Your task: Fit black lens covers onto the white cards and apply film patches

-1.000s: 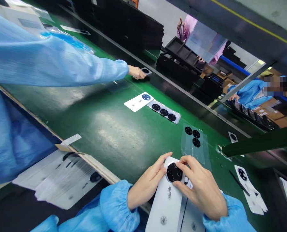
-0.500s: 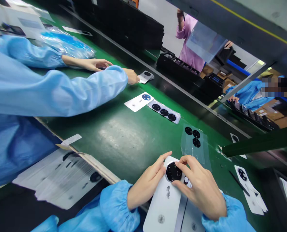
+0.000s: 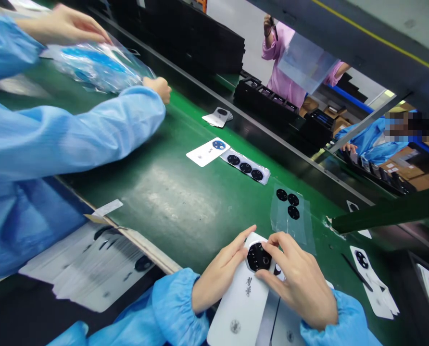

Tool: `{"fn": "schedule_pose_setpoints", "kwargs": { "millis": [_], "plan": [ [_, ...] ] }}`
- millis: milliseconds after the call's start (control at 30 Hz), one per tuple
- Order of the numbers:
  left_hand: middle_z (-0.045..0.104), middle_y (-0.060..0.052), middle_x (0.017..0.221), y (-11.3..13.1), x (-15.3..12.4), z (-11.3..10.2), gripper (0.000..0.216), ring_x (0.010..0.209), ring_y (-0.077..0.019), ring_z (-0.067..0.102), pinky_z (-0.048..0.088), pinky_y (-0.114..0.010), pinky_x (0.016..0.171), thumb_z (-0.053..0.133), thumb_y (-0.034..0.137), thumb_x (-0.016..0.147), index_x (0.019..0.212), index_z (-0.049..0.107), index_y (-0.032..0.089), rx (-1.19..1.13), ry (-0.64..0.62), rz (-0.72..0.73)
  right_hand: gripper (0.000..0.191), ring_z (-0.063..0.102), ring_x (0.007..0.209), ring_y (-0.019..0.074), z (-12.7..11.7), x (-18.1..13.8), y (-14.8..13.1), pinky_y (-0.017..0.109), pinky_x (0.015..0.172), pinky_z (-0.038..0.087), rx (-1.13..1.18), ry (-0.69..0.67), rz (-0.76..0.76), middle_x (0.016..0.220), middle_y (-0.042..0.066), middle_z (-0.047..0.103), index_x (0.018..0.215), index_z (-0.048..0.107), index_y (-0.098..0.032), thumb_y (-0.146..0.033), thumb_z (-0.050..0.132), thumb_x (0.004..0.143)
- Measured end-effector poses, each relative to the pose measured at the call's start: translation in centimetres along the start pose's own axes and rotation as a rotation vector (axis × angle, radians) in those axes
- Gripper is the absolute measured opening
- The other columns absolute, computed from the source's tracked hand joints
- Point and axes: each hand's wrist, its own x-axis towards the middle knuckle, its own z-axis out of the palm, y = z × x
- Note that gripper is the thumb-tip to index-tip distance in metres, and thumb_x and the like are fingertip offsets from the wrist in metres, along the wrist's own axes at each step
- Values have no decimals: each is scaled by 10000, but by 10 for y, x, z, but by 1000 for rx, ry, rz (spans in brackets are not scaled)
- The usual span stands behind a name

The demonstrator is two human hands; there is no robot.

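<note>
A white phone back cover point(image 3: 240, 302) with dark lettering lies in front of me, tilted, its upper end between my hands. My left hand point(image 3: 220, 276) holds its upper left edge, thumb near the camera area and fingers stretched along the side. My right hand point(image 3: 299, 276) pinches a black round camera lens plate point(image 3: 259, 256) between thumb and fingers, at the cover's camera area. Whether the plate is seated flat I cannot tell. Another white cover point(image 3: 288, 324) lies partly under my right hand. Beyond my hands, a clear plastic sheet point(image 3: 290, 231) bears 3 black lens plates.
On the green bench point(image 3: 157, 197) lie a clear strip of lens plates point(image 3: 264, 178), a white cover point(image 3: 204, 154), a small cover stack point(image 3: 214, 119), and covers beside a black pen-like tool point(image 3: 357, 272). A co-worker's hand point(image 3: 158, 89) is by a plastic bag point(image 3: 102, 65). A green beam point(image 3: 387, 211) crosses right.
The co-worker's hands have moved left, from the small cover stack to the plastic bag. The lower end of my cover has swung slightly left; my hands have barely moved.
</note>
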Motion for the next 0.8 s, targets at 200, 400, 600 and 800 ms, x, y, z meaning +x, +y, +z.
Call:
{"fn": "schedule_pose_setpoints", "kwargs": {
  "millis": [200,400,600,800],
  "plan": [
    [434,-1,1394,-5,-1,4,442,1286,-223,364,226,-342,1096,399,389,924,1341,418,245,-108,47,-23,125,575,709,188,1,1,-3,305,522,520,-17,36,-30,854,86,576,902,542,-156,-246,461,869],
    [524,-68,1298,-7,-4,10,572,1182,-249,469,355,-363,996,317,555,908,1358,391,210,-181,62,-61,111,575,701,186,0,0,-3,297,528,511,-34,37,-41,837,79,572,891,537,-167,-254,471,871],
    [501,-48,1328,-8,-3,10,581,1225,-247,428,303,-362,1041,296,580,899,1346,408,226,-145,61,-33,133,569,691,181,-1,-1,-2,297,530,510,-37,34,-49,841,81,567,888,548,-160,-265,467,880],
    [476,-32,1359,-7,-2,8,539,1265,-242,394,238,-364,1086,315,542,913,1351,405,240,-114,48,-22,161,560,690,183,-1,0,-3,300,529,506,-16,39,-50,837,84,565,900,548,-158,-262,425,899]
  ]
}}
